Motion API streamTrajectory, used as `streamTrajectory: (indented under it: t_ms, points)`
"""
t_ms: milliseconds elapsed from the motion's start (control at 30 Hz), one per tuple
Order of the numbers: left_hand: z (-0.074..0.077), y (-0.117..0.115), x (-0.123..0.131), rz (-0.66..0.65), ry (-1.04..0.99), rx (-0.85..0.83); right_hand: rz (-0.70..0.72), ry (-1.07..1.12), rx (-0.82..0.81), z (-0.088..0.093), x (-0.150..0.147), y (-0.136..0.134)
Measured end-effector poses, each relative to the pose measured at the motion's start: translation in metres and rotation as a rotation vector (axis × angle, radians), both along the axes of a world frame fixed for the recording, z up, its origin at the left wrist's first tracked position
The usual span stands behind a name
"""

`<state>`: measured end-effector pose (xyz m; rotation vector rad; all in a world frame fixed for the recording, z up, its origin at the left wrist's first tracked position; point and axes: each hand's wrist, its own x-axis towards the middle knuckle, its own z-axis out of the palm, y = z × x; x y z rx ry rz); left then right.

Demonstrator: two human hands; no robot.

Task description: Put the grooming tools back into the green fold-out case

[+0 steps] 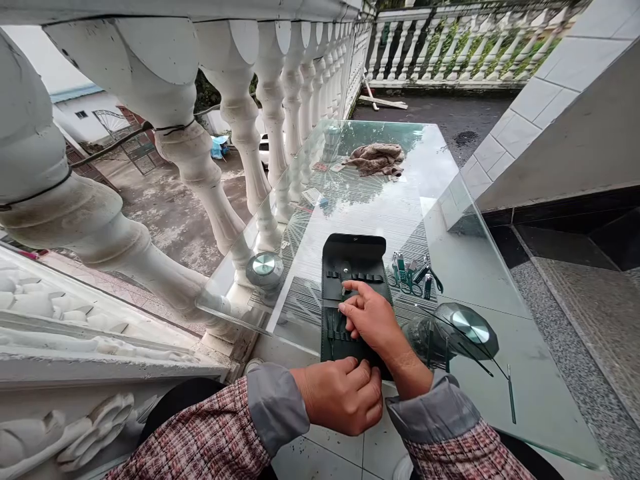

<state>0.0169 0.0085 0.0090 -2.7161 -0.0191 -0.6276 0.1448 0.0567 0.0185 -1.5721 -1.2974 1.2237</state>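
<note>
An open black manicure case (354, 243) with elastic loops lies on the glass table (530, 373). My right hand (373, 320) is closed over its middle, thumb and fingers pinching a thin tool with a small metallic tip; most of the tool is hidden. At the case's near edge my left hand (345, 397) is closed on the case, its fingertips partly hidden. A slim tool (331, 333) sits in the lower loops. To the right of the case lie several green nail clippers and scissors (413, 277). Thin green-handled tools (511, 400) rest farther right.
A brown cloth (376, 160) lies toward the table's far end. Round metal-topped table supports (265, 267) show at left and right. White balusters (240, 133) run along the left side. A tiled wall (545, 100) slopes at the right.
</note>
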Motion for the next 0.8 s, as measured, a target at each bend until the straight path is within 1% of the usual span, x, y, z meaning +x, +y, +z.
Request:
streamTrajectory:
  t_ms: [133,267,333,467,633,800]
  points:
    - [-0.0014,0.0004,-0.0003,0.000,0.004,-0.006,0.019,-0.025,-0.009,-0.0039,0.0022,0.0028]
    - [-0.0012,0.0002,0.0000,-0.002,-0.022,-0.007,0.001,-0.095,0.053,-0.0074,0.0048,0.0035]
    - [-0.0010,-0.0001,0.0003,-0.005,-0.022,-0.008,-0.010,-0.186,0.145,-0.0072,0.0045,0.0034]
    - [-0.0006,-0.0003,0.0006,-0.001,-0.002,-0.020,-0.020,-0.384,0.386,-0.0059,-0.0005,0.0038]
    - [0.0010,0.0002,0.0005,-0.001,0.009,-0.056,0.098,-0.595,0.511,-0.0053,-0.0045,0.0060]
    - [0.0030,0.0009,0.0001,-0.013,-0.017,-0.020,0.216,-0.745,0.541,-0.0029,-0.0002,0.0061]
